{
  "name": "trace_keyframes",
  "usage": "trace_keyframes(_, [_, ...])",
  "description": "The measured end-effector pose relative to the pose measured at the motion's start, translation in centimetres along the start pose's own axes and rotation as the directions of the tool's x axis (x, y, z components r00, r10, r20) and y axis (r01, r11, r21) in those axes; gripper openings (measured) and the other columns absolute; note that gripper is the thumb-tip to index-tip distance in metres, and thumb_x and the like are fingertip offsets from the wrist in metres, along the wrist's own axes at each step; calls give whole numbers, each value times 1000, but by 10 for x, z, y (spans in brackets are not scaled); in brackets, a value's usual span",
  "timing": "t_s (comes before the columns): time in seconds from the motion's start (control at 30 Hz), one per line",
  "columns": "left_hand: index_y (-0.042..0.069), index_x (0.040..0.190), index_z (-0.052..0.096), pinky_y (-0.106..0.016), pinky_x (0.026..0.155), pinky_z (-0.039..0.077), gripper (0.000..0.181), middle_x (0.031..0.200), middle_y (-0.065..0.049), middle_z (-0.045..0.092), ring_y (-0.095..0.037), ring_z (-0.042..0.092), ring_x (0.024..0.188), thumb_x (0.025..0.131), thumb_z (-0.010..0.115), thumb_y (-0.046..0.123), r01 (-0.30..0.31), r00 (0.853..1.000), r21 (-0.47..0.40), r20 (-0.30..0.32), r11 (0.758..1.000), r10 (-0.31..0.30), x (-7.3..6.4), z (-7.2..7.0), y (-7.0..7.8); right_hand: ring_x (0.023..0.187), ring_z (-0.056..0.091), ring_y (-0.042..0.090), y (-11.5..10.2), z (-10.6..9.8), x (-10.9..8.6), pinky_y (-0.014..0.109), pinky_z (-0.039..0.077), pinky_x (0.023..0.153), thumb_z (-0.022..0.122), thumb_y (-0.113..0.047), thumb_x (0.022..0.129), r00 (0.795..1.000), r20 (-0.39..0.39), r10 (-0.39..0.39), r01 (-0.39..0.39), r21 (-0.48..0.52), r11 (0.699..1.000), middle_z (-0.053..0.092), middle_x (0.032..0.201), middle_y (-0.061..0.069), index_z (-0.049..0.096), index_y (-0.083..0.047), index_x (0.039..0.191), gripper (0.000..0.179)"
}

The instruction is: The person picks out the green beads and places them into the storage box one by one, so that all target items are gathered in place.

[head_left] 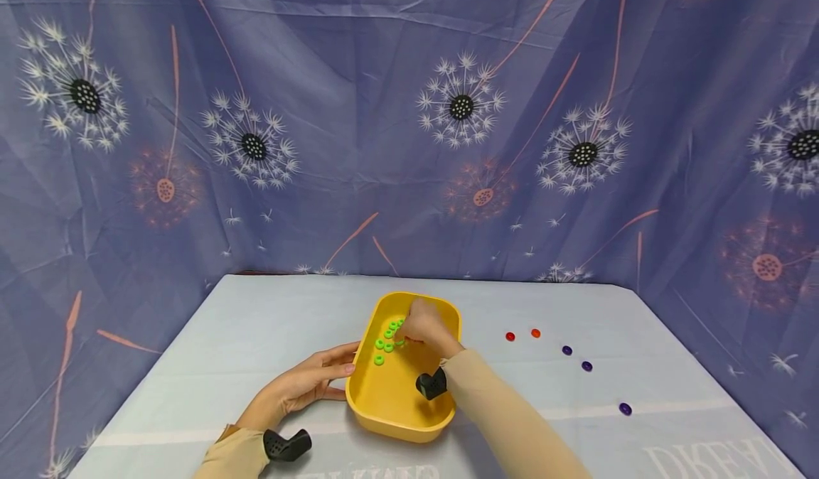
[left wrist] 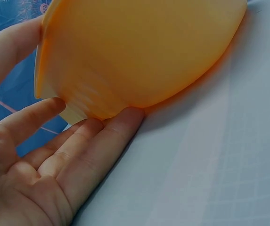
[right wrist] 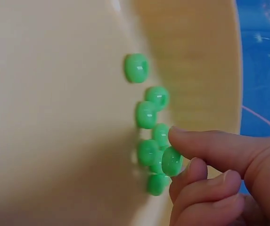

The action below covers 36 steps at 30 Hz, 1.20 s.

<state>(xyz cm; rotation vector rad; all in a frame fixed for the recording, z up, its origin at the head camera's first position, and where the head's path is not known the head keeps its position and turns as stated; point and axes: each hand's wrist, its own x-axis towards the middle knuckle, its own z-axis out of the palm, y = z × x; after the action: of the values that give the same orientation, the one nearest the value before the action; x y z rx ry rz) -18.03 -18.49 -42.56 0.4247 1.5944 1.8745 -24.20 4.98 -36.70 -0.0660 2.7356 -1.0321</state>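
Observation:
A yellow tray (head_left: pixel 399 429) with high walls stands on the white-covered table. Several green beads (head_left: pixel 379 359) lie inside it, along its left side toward the back. My right hand (head_left: pixel 424 320) reaches into the tray; in the right wrist view its thumb and finger pinch a green bead (right wrist: pixel 172 161) just beside the others. My left hand (head_left: pixel 313 378) is at the tray's left side. Seen from the left wrist, its fairly straight fingers (left wrist: pixel 102 157) touch the outside of the wall.
To the right of the tray lie two reddish beads, one red (head_left: pixel 510 336) and one orange (head_left: pixel 535 333). Farther right are three dark purple beads (head_left: pixel 586 366). A blue cloth (head_left: pixel 358 145) with dandelion prints hangs behind the table.

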Motion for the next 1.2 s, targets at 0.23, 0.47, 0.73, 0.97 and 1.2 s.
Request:
trace_keyframes(0.23, [-4,156,13,-48,100,52,72,159,-29,19,-25,53,128,102,55,21,1,1000,-5,4,1000,-1,-1,0,0,48,45,18,5,11,-2,25,37,46,85,-2,69,999,10,49,-48,-81,996,52,58,6,59,-2,79,28])
trace_keyframes(0.47, [-5,156,13,-48,100,52,73,159,-29,18,-26,52,129,102,54,22,-5,1000,3,7,1000,5,-1,0,1,51,48,19,6,13,-5,25,38,49,84,-5,72,997,23,76,-74,-76,994,53,65,8,56,-2,88,33])
trace_keyframes(0.73, [-4,156,13,-47,99,53,70,160,-29,18,-24,53,128,103,52,21,1,1000,11,7,1000,-1,-1,0,1,43,43,15,8,15,-4,21,34,42,85,-5,70,998,17,55,-54,-54,997,48,51,4,59,-2,77,27])
trace_keyframes(0.97, [-5,156,13,-47,98,53,72,160,-29,16,-23,52,129,103,53,22,5,1000,25,-27,1000,-5,-5,2,2,42,46,14,7,17,-4,19,38,40,86,-5,68,1000,26,3,-3,-5,1000,52,52,5,60,-1,76,28])
trace_keyframes(1.2, [-6,156,13,-46,99,53,71,160,-27,20,-22,51,129,103,52,23,8,1000,30,-30,1000,-7,-3,6,1,41,45,13,13,14,-6,18,39,39,85,-2,70,999,52,6,-8,30,1000,50,49,4,59,-1,73,26])
